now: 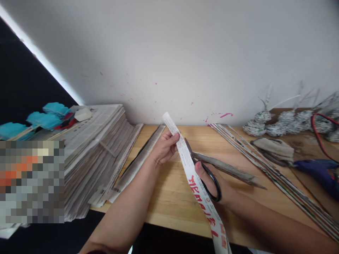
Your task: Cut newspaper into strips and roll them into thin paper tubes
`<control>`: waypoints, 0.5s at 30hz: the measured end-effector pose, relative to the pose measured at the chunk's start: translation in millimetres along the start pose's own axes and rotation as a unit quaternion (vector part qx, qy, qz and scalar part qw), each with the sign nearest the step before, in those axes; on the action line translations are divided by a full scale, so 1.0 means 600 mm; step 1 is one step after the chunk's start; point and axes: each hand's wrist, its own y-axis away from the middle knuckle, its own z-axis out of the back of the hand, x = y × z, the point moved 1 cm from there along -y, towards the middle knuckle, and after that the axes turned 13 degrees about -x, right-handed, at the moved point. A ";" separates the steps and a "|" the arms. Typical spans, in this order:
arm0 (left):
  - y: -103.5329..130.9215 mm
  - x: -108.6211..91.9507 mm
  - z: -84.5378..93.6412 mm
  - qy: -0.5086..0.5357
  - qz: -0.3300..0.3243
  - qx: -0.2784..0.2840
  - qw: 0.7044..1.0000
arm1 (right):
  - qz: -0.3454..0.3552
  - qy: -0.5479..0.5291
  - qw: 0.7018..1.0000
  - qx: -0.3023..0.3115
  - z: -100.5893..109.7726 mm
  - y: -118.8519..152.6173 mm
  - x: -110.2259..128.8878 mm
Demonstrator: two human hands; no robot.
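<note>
A long newspaper strip (189,165) with red lettering runs from above the middle of the table down past its front edge. My left hand (166,145) pinches it near the upper end, thumb on top. In my right hand (209,176) is a pair of black-handled scissors (217,192), its blades pointing up and left along the strip's right side. Whether the blades touch the paper I cannot tell. Behind the right hand, a narrow grey folded paper piece (230,166) lies on the wooden table (169,208).
A tall newspaper stack (100,141) stands at left, with blue objects (47,118) on top. More strips (144,155) lie beside it. Thin paper rods (267,173) stretch along the right. Beyond them are a blue glue gun (317,173) and woven paper shapes (255,123).
</note>
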 end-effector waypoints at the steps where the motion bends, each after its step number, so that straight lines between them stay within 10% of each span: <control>1: 0.001 -0.001 0.000 0.002 0.000 0.001 1.000 | -0.012 -0.005 1.000 0.003 -0.001 0.001 0.001; 11: -0.004 -0.026 0.012 0.047 -0.027 -0.033 0.998 | -0.133 0.020 0.990 0.049 0.003 -0.003 0.030; 15: -0.008 -0.023 0.014 0.043 -0.025 -0.050 0.998 | -0.070 0.028 0.996 0.056 0.008 -0.002 0.025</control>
